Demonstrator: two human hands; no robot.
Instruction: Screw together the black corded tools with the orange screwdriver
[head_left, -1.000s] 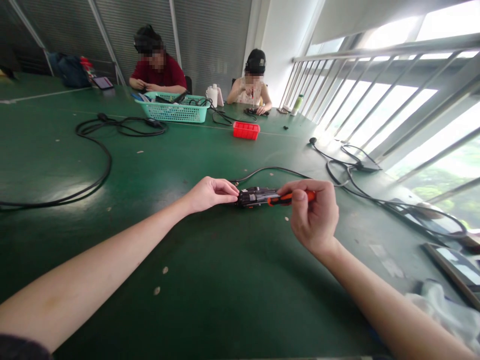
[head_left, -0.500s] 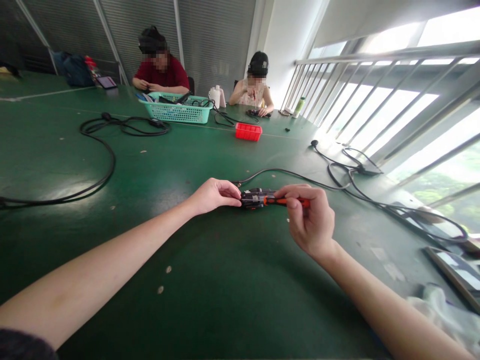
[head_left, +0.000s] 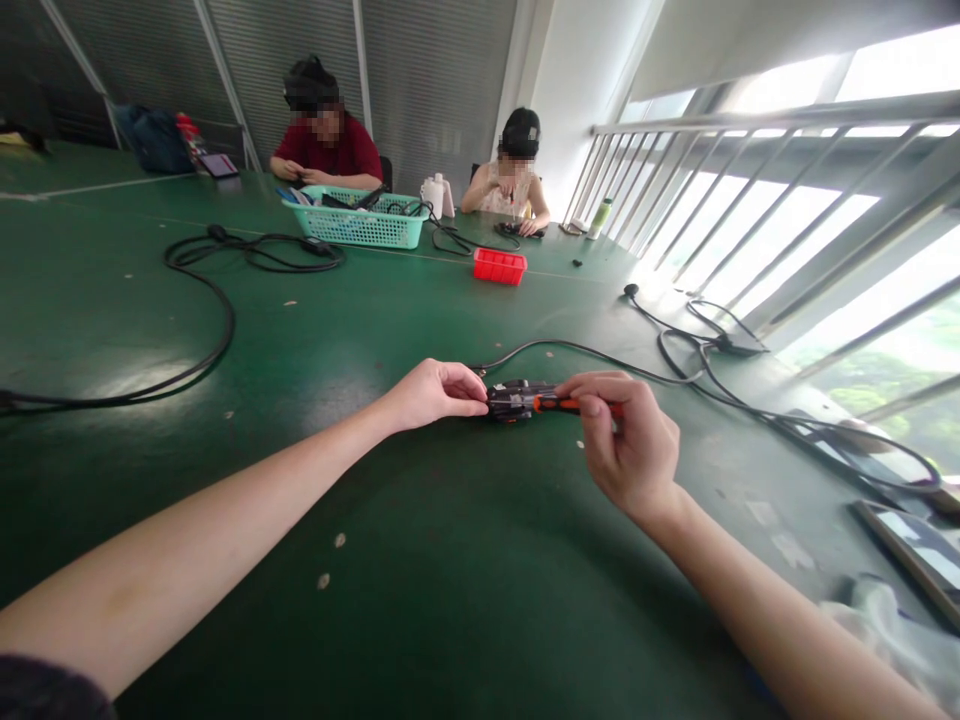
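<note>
The smooth tabletop (head_left: 465,580) shines (softly), the screwdriver handle (head_left: 552,404) and basket (head_left: 367,230) look plastic, the railing (head_left: 750,120) glossy metal

Probably a screwdriver (head_left: 550,404) in right fingers (head_left: 609,385)

Strong daylight pours in through the window (head_left: 892,80) on the right, blown out to white behind the railing (head_left: 750,119), while the wall panels (head_left: 442,100) at the back stay dim and grey. The table (head_left: 465,600) catches a pale glare at left and a washed-out sheen at right, darkening toward the near edge with a soft shadow beside the right forearm (head_left: 757,580). Wide-angle distortion stretches the edges, and fine detail at the middle looks soft.
</note>
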